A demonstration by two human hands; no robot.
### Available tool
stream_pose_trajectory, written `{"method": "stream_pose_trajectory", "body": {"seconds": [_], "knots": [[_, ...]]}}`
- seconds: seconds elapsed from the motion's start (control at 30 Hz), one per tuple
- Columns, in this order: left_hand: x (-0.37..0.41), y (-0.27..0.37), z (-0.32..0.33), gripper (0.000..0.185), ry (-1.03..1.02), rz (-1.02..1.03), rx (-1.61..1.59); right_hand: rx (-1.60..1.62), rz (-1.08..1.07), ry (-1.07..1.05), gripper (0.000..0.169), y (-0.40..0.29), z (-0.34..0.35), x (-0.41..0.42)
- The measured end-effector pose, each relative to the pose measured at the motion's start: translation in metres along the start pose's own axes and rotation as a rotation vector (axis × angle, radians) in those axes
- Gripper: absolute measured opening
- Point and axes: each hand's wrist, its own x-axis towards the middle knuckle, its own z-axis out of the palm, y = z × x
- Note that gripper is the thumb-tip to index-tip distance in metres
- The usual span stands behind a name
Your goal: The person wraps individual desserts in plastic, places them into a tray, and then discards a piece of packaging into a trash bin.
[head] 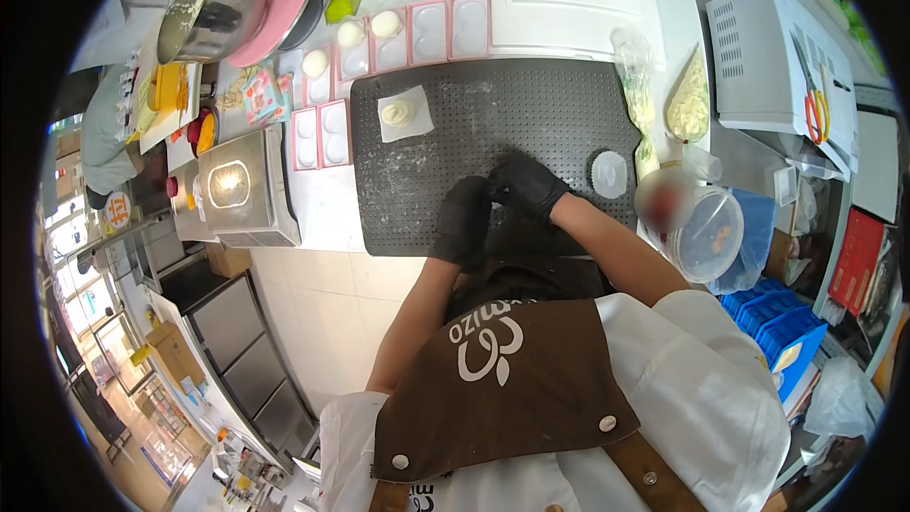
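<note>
Black gloves cover my left hand (463, 220) and my right hand (530, 183), which meet fingertip to fingertip above the near half of a dark perforated mat (498, 107). A small white bit shows between them; the gloves hide most of it, so whether they grip it is unclear. Farther off on the mat, a square of white sheet (419, 124) bears a pale cream swirl (397, 113). A white fluted paper cup (609, 174) stands right of my right hand. Round white balls (386, 24) sit in some of the pink-edged white trays (429, 32) along the mat's far-left side.
Filled piping bags (640, 114) (688, 103) lie at the right, near a clear lidded tub (707, 235). Orange-handled scissors (812, 114) rest on a white appliance (761, 57). At left stand a metal mixing bowl (231, 14) and a steel-topped device (242, 185). Another person (110, 135) is beyond.
</note>
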Motion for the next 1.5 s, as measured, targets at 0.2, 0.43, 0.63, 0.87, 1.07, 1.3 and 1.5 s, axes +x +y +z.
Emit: {"method": "stream_pose_trajectory", "body": {"seconds": [0.2,0.43,0.63,0.87,1.07,1.3,1.5], "knots": [[-0.005,-0.008,0.003,0.016,0.015,-0.047,-0.049,-0.111,0.014,0.057,0.026,0.001,0.012,0.000],[-0.006,-0.003,-0.001,0.014,-0.018,-0.121,-0.041,-0.025,-0.017,0.146,0.025,0.002,0.018,-0.012],[-0.017,-0.008,0.005,0.016,0.046,-0.150,-0.079,0.199,0.326,0.373,0.029,0.006,0.009,-0.036],[-0.044,-0.065,0.020,0.021,0.189,-0.428,-0.298,0.230,0.283,0.175,0.031,0.025,0.017,-0.039],[-0.049,-0.060,0.014,0.024,0.032,-0.797,-0.626,0.279,0.363,0.084,0.027,0.030,0.023,-0.030],[-0.046,-0.050,0.023,0.022,0.072,-0.849,-0.733,0.217,0.403,0.032,0.022,0.027,0.017,-0.031],[-0.051,-0.078,0.016,0.023,0.193,-0.763,-0.408,0.307,0.354,0.090,0.025,0.030,0.007,-0.050]]}}
